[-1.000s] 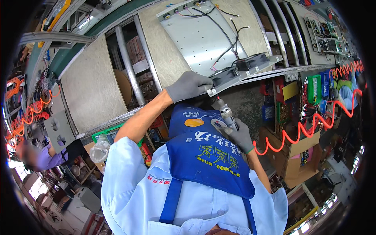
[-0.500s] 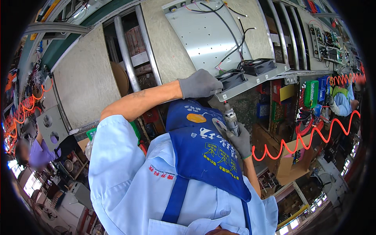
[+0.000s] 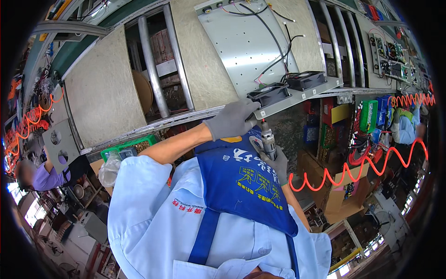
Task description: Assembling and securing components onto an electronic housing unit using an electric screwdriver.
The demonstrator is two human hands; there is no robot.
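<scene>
Factory assy. area, per conveyor rollers (image 3: 152,67), coiled hoses (image 3: 30,120), parts bins (image 3: 369,113) & elec. boards (image 3: 394,58).

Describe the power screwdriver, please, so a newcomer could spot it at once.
Find the pale perforated panel, then the metal bracket with two black fans at its lower edge. Below the bracket's left end, the gloved right hand holds the power screwdriver, silver and cylindrical unlike the boxy fans.

The right hand (image 3: 279,166) hides the rear of the power driver (image 3: 268,141); a co-worker's head (image 3: 24,174) is blurred.
</scene>
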